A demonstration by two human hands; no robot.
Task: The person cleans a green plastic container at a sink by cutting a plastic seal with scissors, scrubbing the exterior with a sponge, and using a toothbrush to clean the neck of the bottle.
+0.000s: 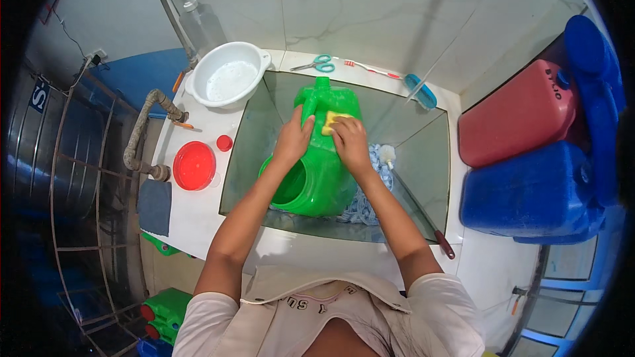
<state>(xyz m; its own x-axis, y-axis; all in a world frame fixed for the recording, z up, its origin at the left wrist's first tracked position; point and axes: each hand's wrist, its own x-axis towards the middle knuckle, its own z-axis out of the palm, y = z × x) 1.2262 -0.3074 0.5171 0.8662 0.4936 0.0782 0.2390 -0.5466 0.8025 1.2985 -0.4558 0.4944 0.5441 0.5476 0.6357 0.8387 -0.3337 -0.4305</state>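
Note:
A green plastic jug [325, 168] with a wide round opening at its near left and a narrow threaded neck at its far end lies over a tiled sink basin [421, 146]. My left hand [293, 139] grips the jug's handle from the left. In my right hand [351, 144] is a yellow sponge [333, 121], pressed against the jug's upper right side. Beneath and right of the jug, a bundle of blue and white cloth [362, 206] lies in the basin. A long-handled brush [414, 198] leans there, its white head by the cloth and its dark red grip over the near right rim.
Left of the basin are a white basin of suds [228, 77], a red lid [194, 165], a small red cap [224, 143] and a pipe [141, 129]. Scissors [317, 63], a toothbrush [372, 68] and a blue brush [420, 91] lie behind. Red [516, 114] and blue jerrycans [521, 193] stand right.

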